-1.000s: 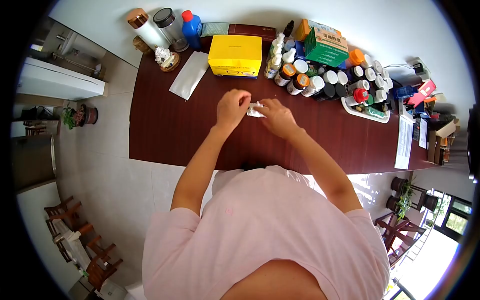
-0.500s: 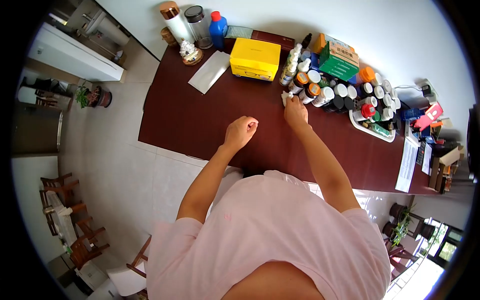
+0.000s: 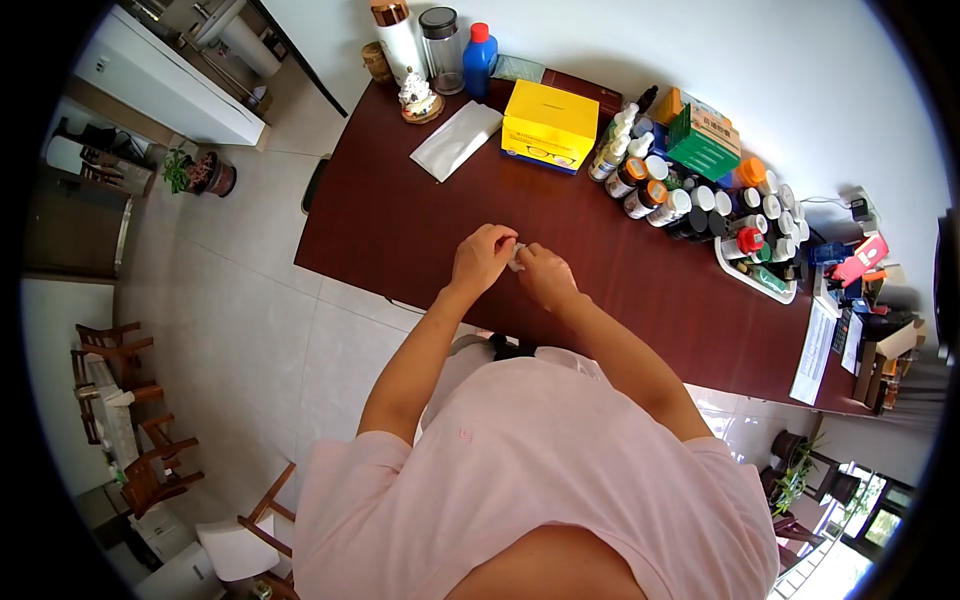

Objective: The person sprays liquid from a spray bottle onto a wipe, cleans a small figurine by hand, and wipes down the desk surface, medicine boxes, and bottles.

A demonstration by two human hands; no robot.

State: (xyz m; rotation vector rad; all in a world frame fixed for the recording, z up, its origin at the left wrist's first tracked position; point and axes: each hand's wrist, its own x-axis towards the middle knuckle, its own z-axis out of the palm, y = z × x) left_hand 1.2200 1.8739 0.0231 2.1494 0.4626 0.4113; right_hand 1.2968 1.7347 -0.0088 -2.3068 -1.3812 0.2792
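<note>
My left hand (image 3: 482, 258) and my right hand (image 3: 546, 275) are close together over the front part of the dark red table (image 3: 400, 225). A small crumpled white tissue (image 3: 517, 257) shows between them, gripped by the fingers of my right hand. My left fingers are pinched together beside it; what they hold, if anything, is too small to make out. Beyond my hands stands a yellow box (image 3: 549, 122), with a flat white packet (image 3: 456, 140) to its left.
Bottles with orange lids (image 3: 627, 172) stand at the back right, near a green box (image 3: 704, 142) and a white tray (image 3: 757, 278). A blue bottle (image 3: 479, 65), a glass jar (image 3: 442, 52) and a small ornament (image 3: 418, 98) are at the back left.
My right hand has come back from near the bottles with the white tissue and is now beside my left hand. The view has shifted, so the table objects appear farther right.
</note>
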